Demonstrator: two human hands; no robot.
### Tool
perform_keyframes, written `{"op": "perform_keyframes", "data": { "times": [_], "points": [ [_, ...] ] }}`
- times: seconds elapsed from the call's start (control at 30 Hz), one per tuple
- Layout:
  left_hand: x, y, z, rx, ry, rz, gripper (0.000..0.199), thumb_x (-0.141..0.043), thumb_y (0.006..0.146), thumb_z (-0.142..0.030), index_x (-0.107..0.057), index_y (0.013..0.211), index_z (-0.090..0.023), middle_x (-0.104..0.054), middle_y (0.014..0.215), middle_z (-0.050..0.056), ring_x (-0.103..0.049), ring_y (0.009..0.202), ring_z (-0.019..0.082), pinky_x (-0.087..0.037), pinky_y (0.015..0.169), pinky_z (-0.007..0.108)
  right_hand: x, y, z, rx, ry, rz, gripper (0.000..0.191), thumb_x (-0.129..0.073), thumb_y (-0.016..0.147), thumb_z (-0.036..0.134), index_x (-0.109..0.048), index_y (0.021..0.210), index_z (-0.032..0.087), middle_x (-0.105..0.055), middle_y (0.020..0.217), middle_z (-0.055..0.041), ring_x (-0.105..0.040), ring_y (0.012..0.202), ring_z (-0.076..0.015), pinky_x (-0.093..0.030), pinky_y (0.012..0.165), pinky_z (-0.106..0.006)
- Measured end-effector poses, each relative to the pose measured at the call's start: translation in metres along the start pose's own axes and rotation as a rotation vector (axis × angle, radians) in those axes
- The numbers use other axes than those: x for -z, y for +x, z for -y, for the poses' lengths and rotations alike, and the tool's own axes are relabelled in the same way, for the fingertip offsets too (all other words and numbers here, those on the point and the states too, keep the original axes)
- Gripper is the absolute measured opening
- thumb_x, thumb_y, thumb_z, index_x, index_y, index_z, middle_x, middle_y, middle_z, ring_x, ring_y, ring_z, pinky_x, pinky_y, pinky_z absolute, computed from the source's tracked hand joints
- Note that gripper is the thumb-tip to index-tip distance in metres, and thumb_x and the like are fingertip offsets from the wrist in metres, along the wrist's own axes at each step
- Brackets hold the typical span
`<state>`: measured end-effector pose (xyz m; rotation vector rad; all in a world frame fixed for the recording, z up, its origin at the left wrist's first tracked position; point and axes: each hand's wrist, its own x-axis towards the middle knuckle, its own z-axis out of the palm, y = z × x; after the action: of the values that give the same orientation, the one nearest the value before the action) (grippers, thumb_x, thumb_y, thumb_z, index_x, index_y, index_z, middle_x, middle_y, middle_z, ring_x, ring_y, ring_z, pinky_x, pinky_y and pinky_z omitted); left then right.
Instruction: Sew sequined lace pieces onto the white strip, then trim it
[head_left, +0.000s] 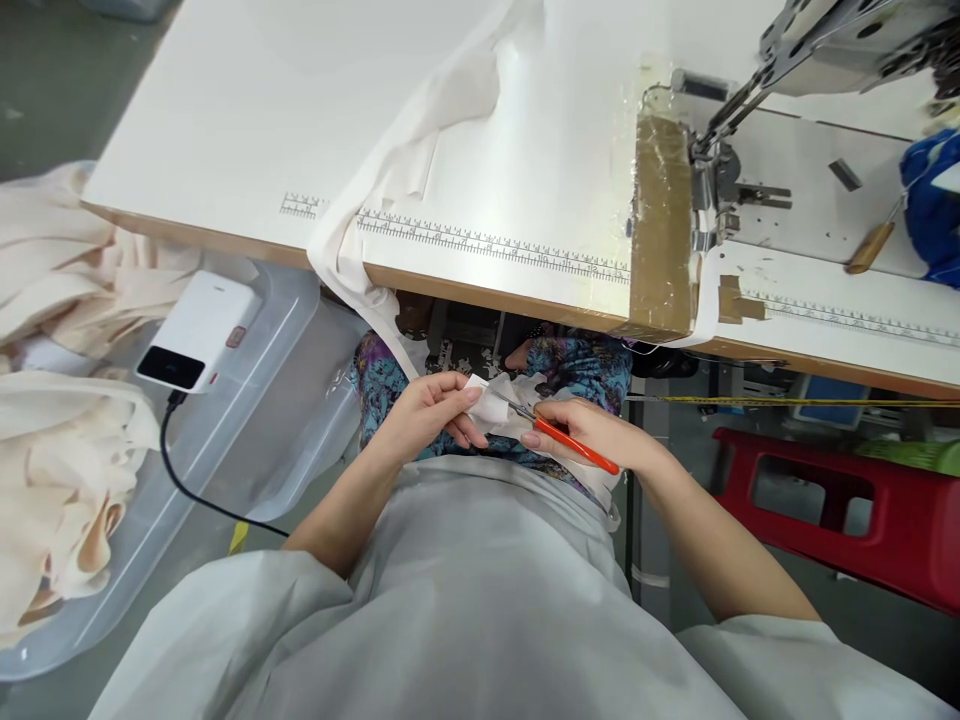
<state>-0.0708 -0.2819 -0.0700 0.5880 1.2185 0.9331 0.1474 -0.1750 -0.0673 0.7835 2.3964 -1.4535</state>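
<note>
Over my lap, my left hand [442, 412] pinches the end of a small white fabric piece [491, 408]. My right hand [581, 430] grips scissors [574, 445] with red-orange handles, the blades pointing left and touching the white piece. A long cream fabric strip [375, 300] hangs over the table edge and runs down behind my left hand. More pale cloth lies on my lap under the scissors, partly hidden by my right hand.
The white table [225, 130] has printed ruler marks along its front. A sewing machine [750, 130] stands at the right, near a wooden-handled tool [874, 245]. Left is a plastic bin [289, 310] of cream fabric with a white power bank [199, 330]. A red stool [900, 510] sits at right.
</note>
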Motion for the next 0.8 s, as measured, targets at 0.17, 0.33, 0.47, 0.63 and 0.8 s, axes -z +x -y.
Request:
{"op": "perform_keyframes", "data": {
  "times": [0.17, 0.33, 0.47, 0.63, 0.8],
  "points": [
    [0.001, 0.0, -0.002, 0.011, 0.004, -0.011, 0.044, -0.072, 0.076, -0.058, -0.059, 0.082, -0.016, -0.069, 0.055, 0.002, -0.07, 0.053, 0.017, -0.05, 0.047, 0.02, 0.0, 0.002, 0.005, -0.006, -0.106, -0.038, 0.057, -0.043, 0.087, 0.074, -0.031, 0.062, 0.024, -0.029, 0.056, 0.0069, -0.028, 0.051, -0.0106, -0.022, 0.049, -0.026],
    [0.001, 0.0, -0.003, 0.003, 0.008, -0.016, 0.044, -0.072, 0.075, -0.059, -0.059, 0.08, -0.017, -0.069, 0.055, 0.001, -0.069, 0.052, 0.017, -0.05, 0.047, 0.021, -0.002, 0.001, 0.009, -0.026, -0.162, -0.085, 0.057, -0.043, 0.088, 0.073, -0.031, 0.061, 0.024, -0.03, 0.053, 0.0065, -0.027, 0.05, -0.0112, -0.021, 0.049, -0.027],
    [0.002, 0.002, -0.001, -0.003, 0.006, 0.0, 0.043, -0.071, 0.076, -0.058, -0.059, 0.08, -0.016, -0.069, 0.055, 0.002, -0.069, 0.052, 0.017, -0.05, 0.047, 0.02, -0.006, -0.001, 0.009, -0.041, -0.196, -0.146, 0.057, -0.046, 0.087, 0.072, -0.032, 0.059, 0.024, -0.032, 0.052, 0.0057, -0.027, 0.05, -0.0114, -0.022, 0.05, -0.027],
    [0.002, 0.003, 0.001, 0.013, -0.016, 0.011, 0.042, -0.072, 0.076, -0.057, -0.058, 0.079, -0.017, -0.069, 0.054, 0.002, -0.069, 0.05, 0.016, -0.049, 0.046, 0.019, -0.007, -0.003, 0.008, -0.081, -0.245, -0.164, 0.058, -0.042, 0.086, 0.074, -0.031, 0.059, 0.024, -0.037, 0.052, 0.0038, -0.028, 0.049, -0.0126, -0.023, 0.051, -0.028],
    [0.0, 0.003, 0.001, 0.02, -0.001, 0.033, 0.043, -0.072, 0.075, -0.058, -0.056, 0.076, -0.018, -0.069, 0.054, 0.002, -0.068, 0.05, 0.016, -0.049, 0.047, 0.019, -0.005, 0.001, 0.013, -0.068, -0.357, -0.176, 0.053, -0.045, 0.087, 0.071, -0.038, 0.063, 0.024, -0.048, 0.057, -0.0004, -0.038, 0.05, -0.015, -0.019, 0.052, -0.029]
  ]
}}
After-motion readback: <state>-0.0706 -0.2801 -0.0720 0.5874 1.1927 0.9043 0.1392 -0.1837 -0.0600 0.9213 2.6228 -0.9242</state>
